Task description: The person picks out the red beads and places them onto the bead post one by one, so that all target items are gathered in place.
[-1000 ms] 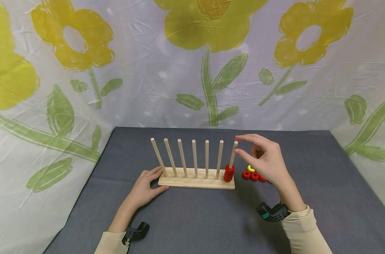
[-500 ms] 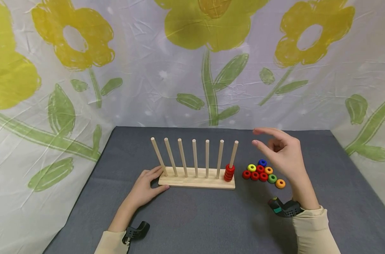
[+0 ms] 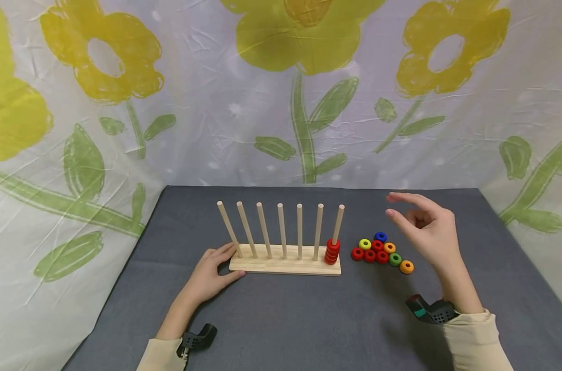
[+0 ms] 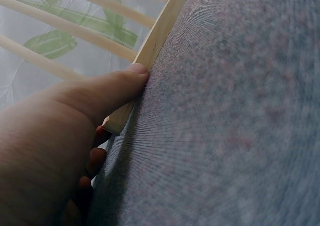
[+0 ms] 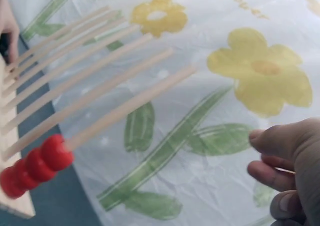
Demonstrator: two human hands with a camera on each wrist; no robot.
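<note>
A wooden peg rack (image 3: 271,265), its row of several upright pegs rising from a flat base, stands mid-table in the head view. Stacked red rings (image 3: 332,251) sit low on its rightmost peg; the right wrist view shows these rings (image 5: 37,165) too. My left hand (image 3: 208,275) grips the base's left end, thumb along the front edge and fingers behind it. In the left wrist view the thumb (image 4: 122,84) presses the base's edge. Holding nothing, my right hand (image 3: 429,229) is raised right of the loose rings, thumb and index finger apart.
Right of the rack lies a cluster of loose rings: several red (image 3: 382,256), two orange (image 3: 406,267), one yellow (image 3: 364,244), one blue (image 3: 380,237) and one green (image 3: 394,259). A dark cloth (image 3: 281,324) covers the table. A flower-printed curtain (image 3: 207,129) hangs behind.
My right hand has moved right, away from the rightmost peg's top, past the loose rings, uncovering them. The left hand keeps its grip on the rack.
</note>
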